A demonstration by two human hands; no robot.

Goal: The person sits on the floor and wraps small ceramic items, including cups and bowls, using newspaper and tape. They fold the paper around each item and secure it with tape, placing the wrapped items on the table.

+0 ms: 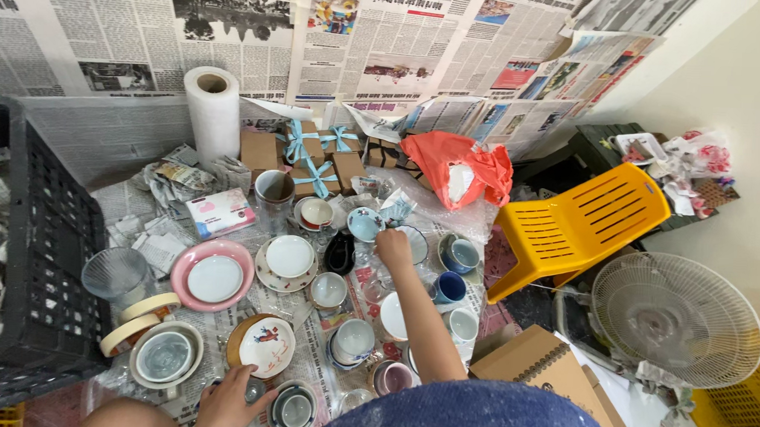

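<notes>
Newspapered floor: right hand (393,246) just below light-blue cup (365,224), grip seemingly touching it

Our right arm is stretched well forward, bare from the elbow, the forearm running up and a little left from our lap. Our right hand (393,248) is at the far end of that reach, knuckles up and fingers curled downward; we cannot tell whether they close on anything. Our left hand (228,401) is low and near our knee, palm down, fingers spread and pointing forward, resting flat. The left forearm is mostly out of view.
</notes>
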